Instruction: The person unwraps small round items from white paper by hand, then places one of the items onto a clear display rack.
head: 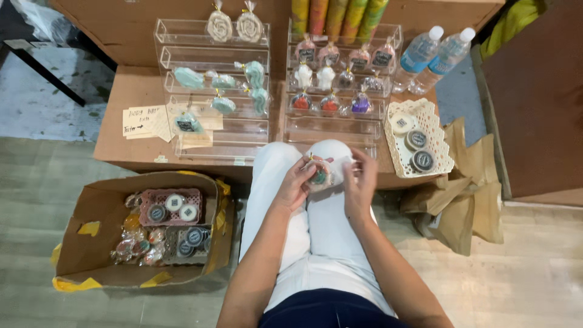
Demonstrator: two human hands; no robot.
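I sit with my knees in white trousers up against a low cardboard table (121,127). My left hand (296,182) and my right hand (361,180) meet over my knees and together hold a small round item in clear wrap (319,174), red and green inside, tied at the top. The left hand cups it from the left. With its fingertips, the right hand pinches the wrap on the right side. Just beyond my hands stand two clear tiered display racks, the left rack (212,91) with teal wrapped pieces and the right rack (343,85) with several small wrapped pieces.
An open cardboard box (91,243) on the floor at my left holds pink baskets, round tins and wrapped items. A white basket (428,130) with three round tins sits right of the racks. Two water bottles (434,58) stand behind it. Brown paper bags (464,200) lie at the right.
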